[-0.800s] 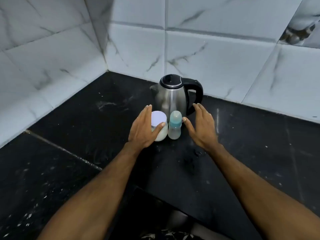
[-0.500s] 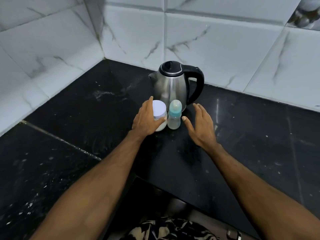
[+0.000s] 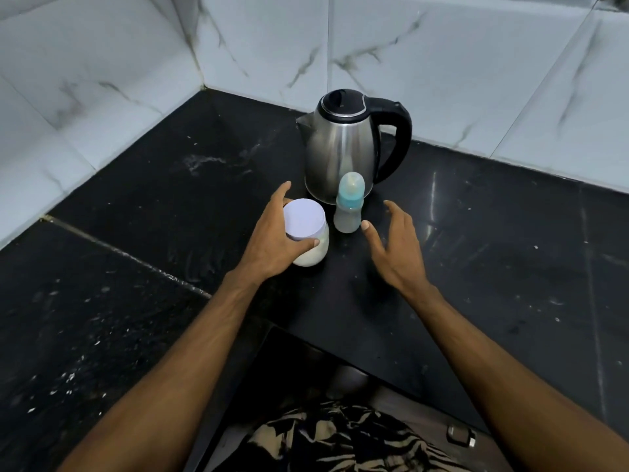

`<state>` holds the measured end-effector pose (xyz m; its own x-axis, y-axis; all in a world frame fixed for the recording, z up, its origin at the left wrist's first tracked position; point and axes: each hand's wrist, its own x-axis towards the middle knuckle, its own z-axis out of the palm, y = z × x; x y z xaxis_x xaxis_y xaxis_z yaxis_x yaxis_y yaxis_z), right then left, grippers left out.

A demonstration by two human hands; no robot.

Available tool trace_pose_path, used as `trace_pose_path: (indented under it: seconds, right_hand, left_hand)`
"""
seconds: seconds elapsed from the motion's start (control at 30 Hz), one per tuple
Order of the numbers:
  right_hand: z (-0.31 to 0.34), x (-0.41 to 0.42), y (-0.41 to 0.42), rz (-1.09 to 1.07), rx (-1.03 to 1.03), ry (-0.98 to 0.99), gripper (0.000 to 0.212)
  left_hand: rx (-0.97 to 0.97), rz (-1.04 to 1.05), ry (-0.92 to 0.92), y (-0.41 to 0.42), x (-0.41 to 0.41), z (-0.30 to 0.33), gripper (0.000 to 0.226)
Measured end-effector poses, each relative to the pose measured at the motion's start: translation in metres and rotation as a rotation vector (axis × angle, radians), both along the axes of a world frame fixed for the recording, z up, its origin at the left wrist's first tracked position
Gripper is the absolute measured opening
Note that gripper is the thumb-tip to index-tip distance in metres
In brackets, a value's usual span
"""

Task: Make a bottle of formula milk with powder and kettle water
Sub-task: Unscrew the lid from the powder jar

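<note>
On the black stone counter (image 3: pixel 510 233) we have barely begun: our left hand (image 3: pixel 272 243) grips the white-lidded powder jar (image 3: pixel 306 233), our right hand (image 3: pixel 394 247) spread empty beside the capped translucent baby bottle (image 3: pixel 348 209); the steel kettle (image 3: pixel 340 148) waits untouched.

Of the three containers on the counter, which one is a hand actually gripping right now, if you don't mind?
The white-lidded powder jar; the left hand wraps it.
</note>
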<state>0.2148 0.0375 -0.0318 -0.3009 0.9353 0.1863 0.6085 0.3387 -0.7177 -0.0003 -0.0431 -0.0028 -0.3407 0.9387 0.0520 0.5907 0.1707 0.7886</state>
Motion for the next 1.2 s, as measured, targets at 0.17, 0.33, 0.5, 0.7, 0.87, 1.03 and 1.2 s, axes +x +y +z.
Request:
trace_pose_path:
  seconds: [0.17, 0.33, 0.5, 0.7, 0.87, 1.03, 1.2]
  right_hand:
    - [-0.003, -0.007, -0.017, 0.031, -0.038, 0.052, 0.064]
    - [0.003, -0.019, -0.03, 0.099, -0.046, 0.093, 0.057]
    - [0.023, -0.041, -0.035, 0.217, 0.015, 0.091, 0.054]
    - [0.051, -0.073, -0.04, 0.456, 0.24, -0.271, 0.071]
    - [0.061, -0.088, -0.038, 0.512, 0.296, -0.619, 0.084]
    - [0.064, -0.094, -0.034, 0.583, 0.251, -0.685, 0.078]
    - [0.062, -0.092, -0.026, 0.676, 0.257, -0.648, 0.077]
  left_hand:
    - [0.016, 0.004, -0.061, -0.033, 0.006, -0.008, 0.113]
    - [0.025, 0.003, -0.074, -0.042, 0.006, -0.01, 0.113]
    - [-0.003, 0.019, -0.141, -0.047, 0.007, -0.018, 0.116]
    - [0.004, 0.122, -0.269, -0.046, 0.023, -0.038, 0.115]
    - [0.072, 0.16, -0.287, -0.041, 0.027, -0.046, 0.081]
    - [-0.032, 0.099, -0.273, -0.039, 0.017, -0.042, 0.091]
    - [-0.089, 0.083, -0.261, -0.039, 0.014, -0.036, 0.103]
